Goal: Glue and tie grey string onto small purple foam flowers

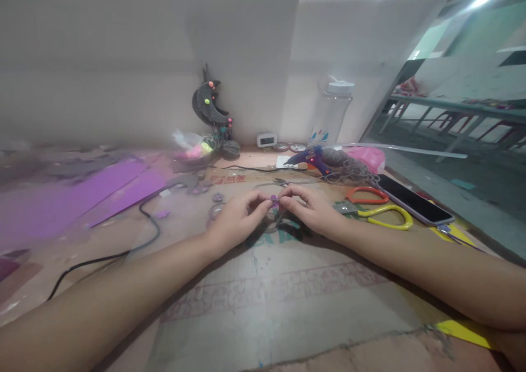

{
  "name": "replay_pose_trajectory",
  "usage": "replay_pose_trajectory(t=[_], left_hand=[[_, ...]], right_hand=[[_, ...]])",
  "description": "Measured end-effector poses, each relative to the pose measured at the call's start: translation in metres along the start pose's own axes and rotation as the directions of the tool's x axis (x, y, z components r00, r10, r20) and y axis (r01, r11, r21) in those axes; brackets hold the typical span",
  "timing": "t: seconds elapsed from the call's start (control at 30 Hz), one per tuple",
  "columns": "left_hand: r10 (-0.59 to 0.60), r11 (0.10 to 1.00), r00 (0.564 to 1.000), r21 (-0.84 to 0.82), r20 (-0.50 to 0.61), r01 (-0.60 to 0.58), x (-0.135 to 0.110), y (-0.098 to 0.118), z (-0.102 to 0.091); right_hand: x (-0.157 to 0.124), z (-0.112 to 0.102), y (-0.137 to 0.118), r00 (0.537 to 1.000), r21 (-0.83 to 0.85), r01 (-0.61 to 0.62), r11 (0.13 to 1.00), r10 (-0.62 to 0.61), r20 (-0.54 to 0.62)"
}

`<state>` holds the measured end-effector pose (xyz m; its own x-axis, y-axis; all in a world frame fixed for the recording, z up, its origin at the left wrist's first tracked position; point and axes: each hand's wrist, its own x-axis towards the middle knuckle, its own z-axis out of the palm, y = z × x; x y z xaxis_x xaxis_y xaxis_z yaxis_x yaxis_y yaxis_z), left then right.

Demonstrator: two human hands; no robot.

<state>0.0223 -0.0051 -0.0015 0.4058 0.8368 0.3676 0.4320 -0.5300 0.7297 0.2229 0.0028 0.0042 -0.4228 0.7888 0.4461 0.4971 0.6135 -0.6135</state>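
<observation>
My left hand [236, 221] and my right hand [316, 213] meet over the middle of the work surface, thumbs and forefingers pinched. Between the fingertips shows a small purple piece [273, 198], too small and blurred to name. Both hands appear to grip it, the left from one side and the right from the other. Below the fingers lies a round, ring-like thing, partly hidden. Just left of my left hand are a clear round object [215, 211] and a small grey-purple flower shape [217, 197]. Yellow-handled scissors [386, 217] lie beside my right wrist.
Purple sheets [123, 188] lie at left, near a black cable [154, 235]. Toward the back stand a dark crescent moon figure [207, 104], a small digital clock [267, 140] and a bottle [332, 114]. A blue glue gun [310, 158], grey yarn [345, 164], orange-handled scissors [367, 189] and phone [415, 199] lie right.
</observation>
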Motion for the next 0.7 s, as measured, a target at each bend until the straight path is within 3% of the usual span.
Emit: replay_pose_trajectory(t=[0.53,0.7], left_hand=[[-0.033,0.999,0.998,-0.022,0.058,0.034,0.0035,-0.0011,-0.001],[-0.047,0.998,0.996,0.048,0.077,0.043,0.004,-0.0015,-0.0002]], right_hand=[[0.0008,0.0042,0.0082,0.996,-0.118,0.087,0.989,-0.088,-0.004],[0.0008,0.0048,0.0077,0.992,-0.113,0.126,0.986,-0.126,0.01]])
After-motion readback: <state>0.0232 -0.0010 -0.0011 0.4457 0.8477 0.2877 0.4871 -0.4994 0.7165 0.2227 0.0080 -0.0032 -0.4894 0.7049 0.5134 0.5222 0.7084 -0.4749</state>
